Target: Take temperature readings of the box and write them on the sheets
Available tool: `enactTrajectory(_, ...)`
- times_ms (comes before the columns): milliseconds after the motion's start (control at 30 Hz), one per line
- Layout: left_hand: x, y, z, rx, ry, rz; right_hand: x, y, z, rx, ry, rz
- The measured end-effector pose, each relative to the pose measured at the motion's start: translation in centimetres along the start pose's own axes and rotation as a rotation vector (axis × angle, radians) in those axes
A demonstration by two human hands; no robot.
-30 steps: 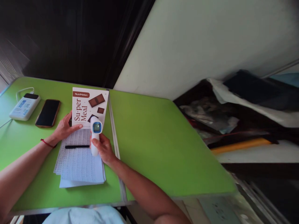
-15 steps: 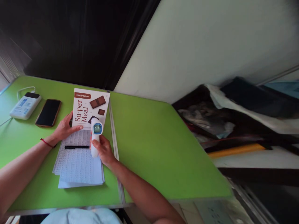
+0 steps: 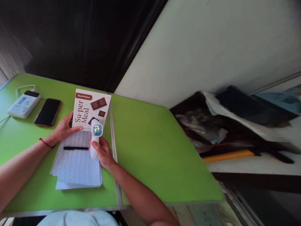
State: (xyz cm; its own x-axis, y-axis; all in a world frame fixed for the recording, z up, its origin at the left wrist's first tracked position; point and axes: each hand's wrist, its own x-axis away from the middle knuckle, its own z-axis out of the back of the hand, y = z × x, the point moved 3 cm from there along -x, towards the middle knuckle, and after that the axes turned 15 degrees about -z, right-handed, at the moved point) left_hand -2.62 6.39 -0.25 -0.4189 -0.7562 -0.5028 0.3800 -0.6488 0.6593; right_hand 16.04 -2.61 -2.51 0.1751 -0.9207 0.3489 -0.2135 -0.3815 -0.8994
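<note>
At the far left of the frame, a white power bank (image 3: 24, 104) lies on the green surface (image 3: 155, 150), a white cable (image 3: 25, 86) looping from its upper end. Just right of it lies a phone (image 3: 48, 112), its dark screen up. The left forearm comes in from the lower left edge, a red cord (image 3: 45, 143) around the wrist. Left of the frame's centre, the left hand (image 3: 66, 127) is partly closed on the lower left corner of a white box (image 3: 81, 94), thumb along the front and fingers at the side edge. The box faces the camera, printed "NutriMotion" and "Su-per Meal" beside brown chocolate pieces; whether its bottom edge rests on anything is hard to tell from here.

Below the box, overlapping sheets of paper (image 3: 77, 169) covered in rows of writing lie on the surface, with a black pen (image 3: 75, 148) across them. At the pen's right end, the right hand (image 3: 104, 152) is closed around the handle of a white handheld thermometer (image 3: 96, 138), its blue-rimmed display up and its head in front of the box's lower right part. At the right of the frame, a yellow strip (image 3: 230, 155) lies on a shelf (image 3: 235, 168) below a dark folded item (image 3: 249, 106).
</note>
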Motion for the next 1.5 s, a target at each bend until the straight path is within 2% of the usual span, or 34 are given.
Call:
enactTrajectory(300,0.0,0.1,0.0,-0.001,-0.007,0.012,-0.1,0.1,0.1,0.020,0.010,0.028)
enactTrajectory(600,-0.3,-0.2,0.3,-0.117,-0.023,0.053,-0.2,-0.4,0.0,-0.004,0.017,0.033)
enactTrajectory(1000,-0.7,0.1,0.9,-0.049,-0.038,0.080,-0.1,-1.0,-0.3,-0.013,-0.039,0.107)
enactTrajectory(1233,-0.6,0.2,0.9,-0.043,-0.041,0.125,-0.1,-1.0,-0.3,-0.022,-0.068,0.096)
enactTrajectory(1500,-1.0,0.7,0.9,-0.041,-0.081,0.074,-0.1,-1.0,-0.3,-0.037,-0.096,0.069)
